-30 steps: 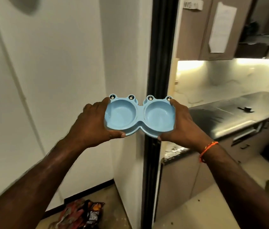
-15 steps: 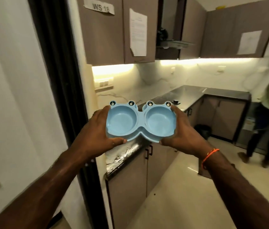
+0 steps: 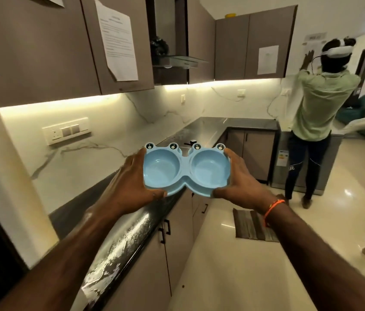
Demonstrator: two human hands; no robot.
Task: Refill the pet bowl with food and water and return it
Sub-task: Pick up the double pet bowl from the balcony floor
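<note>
CHANGE: view has swung from doorway into kitchen | HOLD: left hand (image 3: 130,185) and right hand (image 3: 242,187) clamp empty light-blue plastic double pet bowl (image 3: 186,170) by its ends | NEXT: dark stone counter (image 3: 132,225) beneath left hand; filling not yet begun

Plastic bowl, glossy stone all round.
Smooth blue plastic pet bowl (image 3: 186,170); polished dark countertop (image 3: 132,234) glints, floor (image 3: 233,277) shines, cabinet doors (image 3: 31,46) matt.

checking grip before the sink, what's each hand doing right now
Left hand: grips the left end of the blue pet bowl.
Right hand: grips the bowl's right end.
</note>
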